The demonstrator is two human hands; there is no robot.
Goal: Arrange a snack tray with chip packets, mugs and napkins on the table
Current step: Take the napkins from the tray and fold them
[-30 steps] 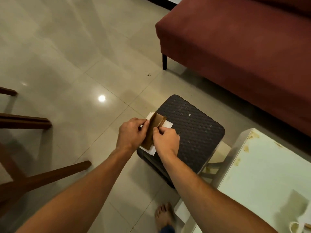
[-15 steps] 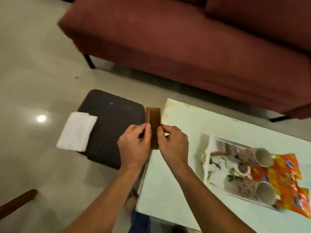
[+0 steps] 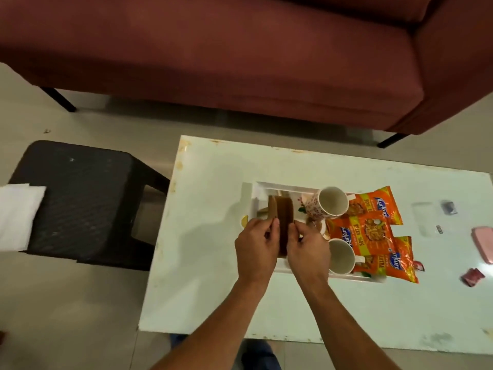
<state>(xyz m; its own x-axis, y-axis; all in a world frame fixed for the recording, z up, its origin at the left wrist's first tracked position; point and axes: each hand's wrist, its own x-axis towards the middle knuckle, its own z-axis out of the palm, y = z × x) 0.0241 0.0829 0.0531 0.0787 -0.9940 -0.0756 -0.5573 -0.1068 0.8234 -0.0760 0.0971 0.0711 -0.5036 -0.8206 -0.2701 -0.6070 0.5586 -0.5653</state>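
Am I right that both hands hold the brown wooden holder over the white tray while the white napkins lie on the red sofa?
Not quite: the head view shows the white folded napkins lying on the black woven stool, not the red sofa; the rest holds.

White table lay bare along its left end and near edge, open to a reach. Tray's right half was blocked by two tipped mugs and orange chip packets. Its left end was filled by the left hand and right hand pinching a brown holder.
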